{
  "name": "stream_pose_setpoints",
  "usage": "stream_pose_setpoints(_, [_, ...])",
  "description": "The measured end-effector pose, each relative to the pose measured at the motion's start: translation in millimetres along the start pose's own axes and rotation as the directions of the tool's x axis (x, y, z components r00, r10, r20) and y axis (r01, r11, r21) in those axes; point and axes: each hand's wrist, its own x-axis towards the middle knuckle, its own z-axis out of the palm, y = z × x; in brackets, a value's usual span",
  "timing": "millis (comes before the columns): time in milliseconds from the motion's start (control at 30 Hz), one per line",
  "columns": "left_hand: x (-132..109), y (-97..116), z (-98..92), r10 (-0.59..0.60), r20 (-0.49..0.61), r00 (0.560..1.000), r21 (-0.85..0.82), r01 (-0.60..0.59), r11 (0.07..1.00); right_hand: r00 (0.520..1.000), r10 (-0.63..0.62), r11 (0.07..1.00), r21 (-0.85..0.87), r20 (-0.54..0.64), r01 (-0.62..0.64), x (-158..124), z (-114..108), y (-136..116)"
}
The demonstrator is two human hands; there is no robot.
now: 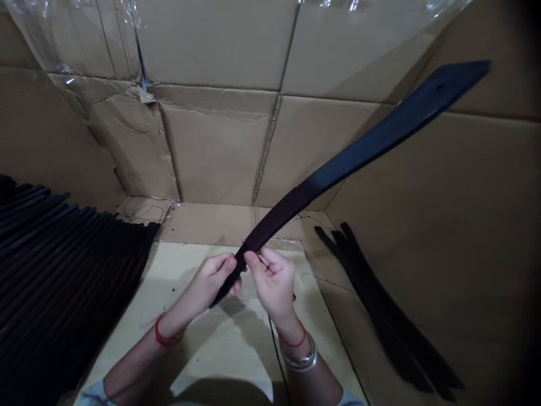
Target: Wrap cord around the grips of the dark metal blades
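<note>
A long black strap [359, 152] rises from my hands up toward the upper right, with a small hole near its far end. My left hand [211, 279] pinches its near end from the left, fingers closed round it. From the right, my right hand [273, 276] grips the same end, thumb and fingers pressed on the strap. Both hands hover above a pale board [203, 344].
A large stack of black straps [63, 270] lies at the left. A few more black straps [380, 304] lie on cardboard at the right. Cardboard walls [220, 146] with clear tape enclose the space on all sides.
</note>
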Motion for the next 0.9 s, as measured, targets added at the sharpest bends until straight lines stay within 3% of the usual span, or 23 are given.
stream_pose_setpoints(67, [-5, 3, 2.2, 0.097, -0.143, 0.985, 0.115, -0.081, 0.99, 1.0, -0.012, 1.0, -0.014, -0.015, 0.011, 1, 0, -3])
stream_pose_setpoints(167, [-10, 6, 2.1, -0.016, 0.167, 0.986, 0.017, 0.013, 1.0, 0.991, 0.044, 0.998, 0.043, 0.124, -0.05, 1, -1, -9])
stream_pose_setpoints(233, [-9, 6, 1.4, -0.106, 0.279, 0.954, -0.044, 0.124, 0.991, 0.996, 0.039, 0.998, 0.048, 0.086, -0.043, 1, 1, -10])
stream_pose_setpoints(267, [-7, 6, 1.4, -0.116, 0.246, 0.962, -0.036, 0.129, 0.991, 0.999, 0.028, 0.999, 0.043, 0.029, -0.029, 1, 2, -9])
stream_pose_setpoints(333, [-5, 5, 1.8, -0.046, 0.04, 0.998, 0.043, 0.045, 0.998, 0.999, 0.041, 0.998, 0.05, -0.013, -0.041, 2, 3, -6])
stream_pose_setpoints(400, [-4, 4, 1.9, -0.011, -0.076, 0.997, 0.088, 0.017, 0.996, 0.985, 0.111, 0.988, 0.088, 0.129, -0.123, 3, 1, -3])
stream_pose_setpoints(467, [-5, 4, 1.4, -0.105, 0.025, 0.994, 0.02, 0.105, 0.994, 0.943, 0.158, 0.97, 0.131, 0.293, -0.203, 4, -1, -1])
stream_pose_setpoints(500, [-5, 3, 1.3, -0.156, 0.106, 0.982, -0.017, 0.159, 0.987, 0.934, 0.161, 0.966, 0.144, 0.319, -0.216, 4, -2, 0])
stream_pose_setpoints(533, [-5, 2, 1.4, -0.169, 0.138, 0.976, -0.033, 0.175, 0.984, 0.942, 0.156, 0.966, 0.151, 0.298, -0.208, 4, -1, 2])
stream_pose_setpoints(567, [-5, 2, 1.8, -0.133, 0.085, 0.987, -0.023, 0.135, 0.991, 0.96, 0.139, 0.972, 0.153, 0.242, -0.18, 4, 0, 3])
stream_pose_setpoints(633, [-5, 1, 3.2, 0.017, -0.136, 0.991, 0.07, -0.007, 0.998, 0.987, 0.098, 0.982, 0.149, 0.125, -0.117, 4, 2, 6])
stream_pose_setpoints(667, [-6, 1, 3.7, 0.059, -0.2, 0.978, 0.105, -0.038, 0.994, 0.988, 0.094, 0.981, 0.156, 0.123, -0.113, 4, 3, 7])
stream_pose_setpoints(700, [-7, 1, 4.0, 0.044, -0.196, 0.98, 0.101, -0.024, 0.995, 0.981, 0.104, 0.976, 0.173, 0.161, -0.132, 4, 4, 7])
stream_pose_setpoints(767, [-10, 1, 3.8, -0.124, 0.007, 0.992, 0.002, 0.124, 0.992, 0.961, 0.118, 0.963, 0.207, 0.249, -0.172, 4, 3, 6])
stream_pose_setpoints(800, [-11, 2, 3.5, -0.19, 0.125, 0.974, -0.032, 0.195, 0.98, 0.962, 0.115, 0.964, 0.205, 0.248, -0.168, 4, 3, 5])
stream_pose_setpoints(833, [-11, 1, 3.4, -0.198, 0.164, 0.966, -0.04, 0.207, 0.978, 0.973, 0.097, 0.972, 0.19, 0.207, -0.137, 3, 3, 4])
stream_pose_setpoints(900, [-11, 1, 3.7, -0.064, 0.008, 0.998, 0.045, 0.064, 0.997, 0.997, 0.029, 0.991, 0.124, 0.073, -0.038, 2, 6, 1])
